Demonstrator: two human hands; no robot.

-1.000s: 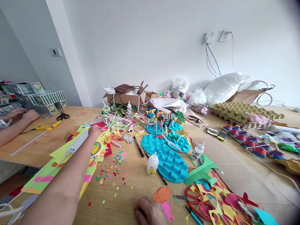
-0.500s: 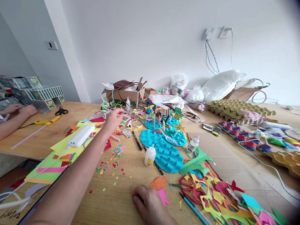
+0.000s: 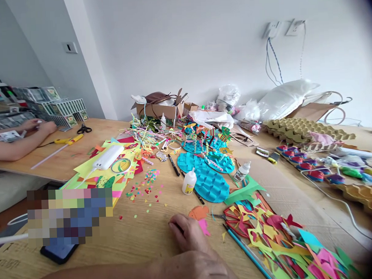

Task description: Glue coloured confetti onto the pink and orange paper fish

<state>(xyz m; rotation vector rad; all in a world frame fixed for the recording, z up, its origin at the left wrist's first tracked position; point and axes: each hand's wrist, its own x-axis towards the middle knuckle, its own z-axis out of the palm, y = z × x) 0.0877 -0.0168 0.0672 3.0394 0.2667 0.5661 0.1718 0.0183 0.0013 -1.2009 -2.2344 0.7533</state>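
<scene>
Right hand (image 3: 189, 233): half-curled on table (image 3: 137, 247), cannot tell if gripping.
Left hand (image 3: 205, 265): overlapping at five o'clock, open or closed unclear.
Orange paper fish (image 3: 198, 212): beside right hand, one o'clock.

Light: bright, cool, diffuse; source direction uncertain | wall (image 3: 182, 46): evenly lit, greyer far left | shadows: soft | wooden table (image 3: 141, 247): faint sheen, right | foreground: soft, probably motion blur | mosaic patch (image 3: 69, 217): detail obscured, lower left | edges: wide-angle stretch; dark right corners
</scene>
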